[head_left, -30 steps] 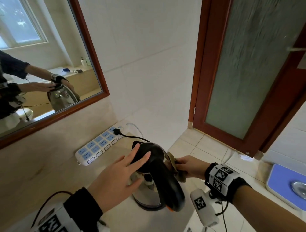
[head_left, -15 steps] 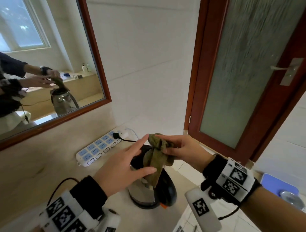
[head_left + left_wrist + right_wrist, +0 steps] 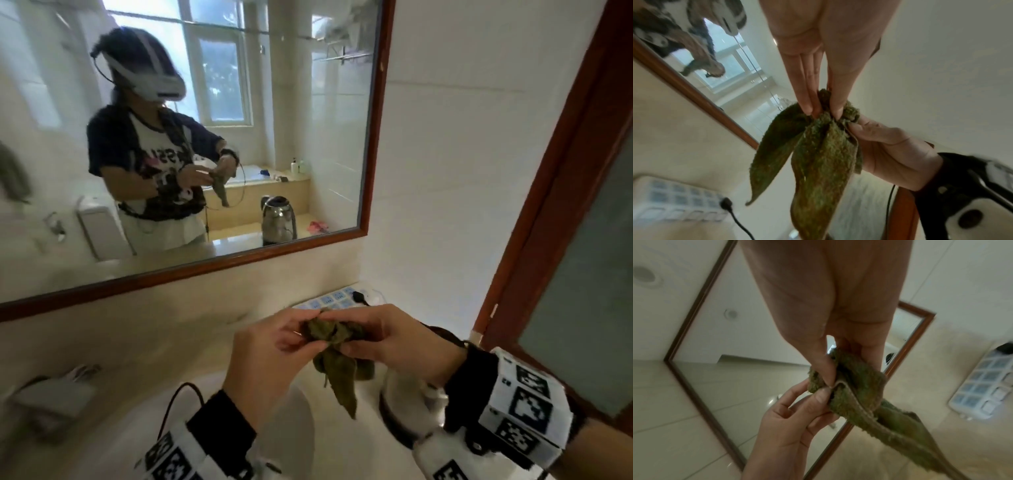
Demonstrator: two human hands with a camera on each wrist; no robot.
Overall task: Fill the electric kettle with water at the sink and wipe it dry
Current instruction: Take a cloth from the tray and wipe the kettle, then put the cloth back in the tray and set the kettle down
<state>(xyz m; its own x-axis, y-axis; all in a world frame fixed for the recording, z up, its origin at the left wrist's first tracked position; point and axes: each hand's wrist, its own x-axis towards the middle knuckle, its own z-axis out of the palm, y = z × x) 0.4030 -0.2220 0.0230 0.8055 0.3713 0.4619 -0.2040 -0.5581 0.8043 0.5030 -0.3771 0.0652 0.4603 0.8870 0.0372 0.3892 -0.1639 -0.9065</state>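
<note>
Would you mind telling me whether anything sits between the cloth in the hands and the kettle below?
Nothing visible does: the green cloth, pinched by the left hand and right hand, hangs in open air above and left of the kettle.

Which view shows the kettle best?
The head view: the kettle stands on the counter, partly hidden behind the right hand, and its reflection shows whole in the mirror. Neither wrist view clearly shows it.

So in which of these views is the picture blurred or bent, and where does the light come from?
Head view: daylight from the window reflected in the mirror; door frame curves, left edge smeared; cloth fairly sharp. Left wrist view: power strip smeared, cloth pile crisp. Right wrist view: palm near the lens soft, background streaked.
</note>
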